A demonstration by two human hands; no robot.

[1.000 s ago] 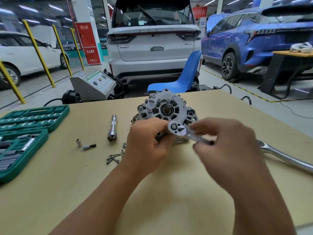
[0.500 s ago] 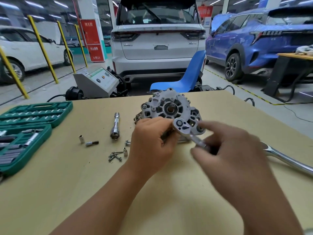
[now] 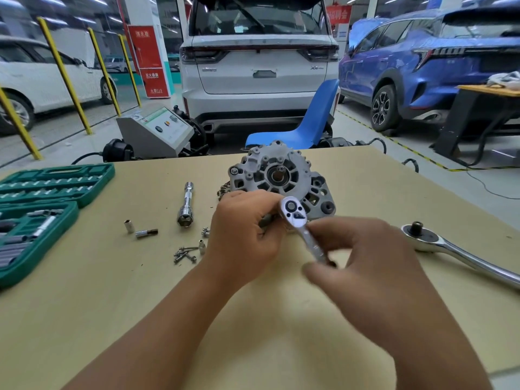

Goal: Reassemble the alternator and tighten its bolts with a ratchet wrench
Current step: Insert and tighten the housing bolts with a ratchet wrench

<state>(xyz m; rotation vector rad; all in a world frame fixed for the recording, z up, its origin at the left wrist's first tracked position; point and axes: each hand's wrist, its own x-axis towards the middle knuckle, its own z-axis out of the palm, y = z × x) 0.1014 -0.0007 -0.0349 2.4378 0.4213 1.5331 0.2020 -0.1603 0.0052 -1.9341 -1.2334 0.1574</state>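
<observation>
1. The left hand [image 3: 244,235] has its fingers curled around the near lower edge of the alternator [image 3: 281,175] and grips it there; what the fingertips touch is hidden behind the hand.
2. The alternator stands on the table [image 3: 140,305], its round face turned toward the camera, just beyond the left fingers and touching them.
3. The right hand [image 3: 371,271] pinches the thin handle of the small ratchet [image 3: 302,223] between the thumb and the curled fingers. This hand is blurred, so the exact finger positions cannot be told.
4. The head of the ratchet lies just beyond the right fingertips, right beside the left fingers, in front of the lower part of the alternator. If it sits on a bolt cannot be seen.
5. A big ratchet [image 3: 450,249] lies flat on the table to the right of the right hand, apart from it.
6. Loose screws [image 3: 184,253] lie on the table just left of the left wrist.
7. Farther left of the left fingers lie an extension bar [image 3: 186,204], a small socket [image 3: 128,226] and a bit [image 3: 146,233].
8. The green tool case [image 3: 42,209] lies open at the left table edge, well apart from both hands.
</observation>
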